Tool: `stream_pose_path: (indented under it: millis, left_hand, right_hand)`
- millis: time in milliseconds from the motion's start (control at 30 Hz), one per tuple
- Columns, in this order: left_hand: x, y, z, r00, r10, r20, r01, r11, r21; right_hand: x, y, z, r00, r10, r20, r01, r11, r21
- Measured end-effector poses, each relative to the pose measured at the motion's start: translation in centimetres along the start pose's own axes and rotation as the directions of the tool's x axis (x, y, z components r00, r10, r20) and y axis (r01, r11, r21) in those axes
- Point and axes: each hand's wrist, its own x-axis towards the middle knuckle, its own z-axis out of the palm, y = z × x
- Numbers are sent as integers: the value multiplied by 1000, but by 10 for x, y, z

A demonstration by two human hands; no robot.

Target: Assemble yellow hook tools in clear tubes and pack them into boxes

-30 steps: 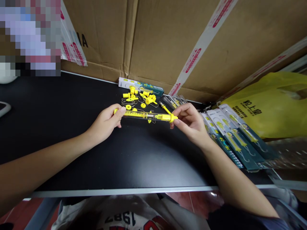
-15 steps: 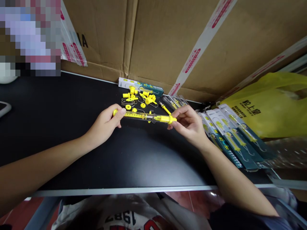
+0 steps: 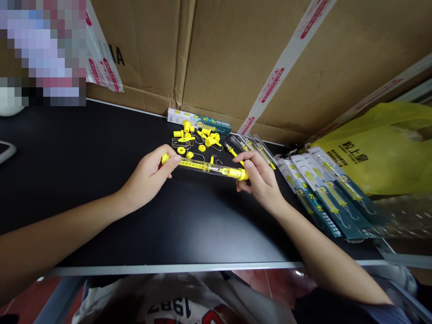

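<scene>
Between my two hands, a clear tube spring scale (image 3: 211, 168) with yellow inner parts is held nearly level above the black table (image 3: 189, 225). My left hand (image 3: 153, 168) pinches its left end, where a yellow cap sticks out past the thumb. At the other end, my right hand (image 3: 259, 177) has thumb and fingers closed on the yellow end piece. Just behind the tube lie loose yellow plastic parts (image 3: 187, 127) with metal hooks and wire pieces (image 3: 184, 142). A thin yellow rod (image 3: 232, 152) lies near my right fingers, partly hidden by them.
A boxed spring scale (image 3: 199, 121) lies at the back against large cardboard boxes (image 3: 229, 58). Several clear tubes (image 3: 258, 146) rest behind my right hand. To the right are packaged spring scales (image 3: 320, 193) and a yellow plastic bag (image 3: 381, 144). A white-edged device (image 3: 7, 153) lies far left.
The tube's right end has dipped slightly. My right hand has shifted its grip and covers more of the yellow end piece. My left hand keeps hold of its end.
</scene>
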Motion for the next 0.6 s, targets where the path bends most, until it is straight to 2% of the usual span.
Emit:
stream_pose_path:
  millis: [133,267,367,467,600]
  left_hand:
    - [0,-2,-1,1000,5,9,-6,1000,27]
    - [2,-2,0,1000,8,4,-8,1000,27]
    - [3,-1,0,1000,1,-3,-1,1000,14]
    - [3,-3,0,1000,-24,-12,24,999,-24]
    - [4,-7,1,997,-77,-4,77,994,-78]
  right_hand:
    - [0,-3,5,997,76,4,-76,997,11]
    - [2,-6,2,998,67,2,-67,995,78]
    - [3,-6,-3,997,53,46,-59,989,134]
    - [4,-8,-7,998,9,67,-17,991,133]
    - [4,-12,-8,995,-95,31,93,994,51]
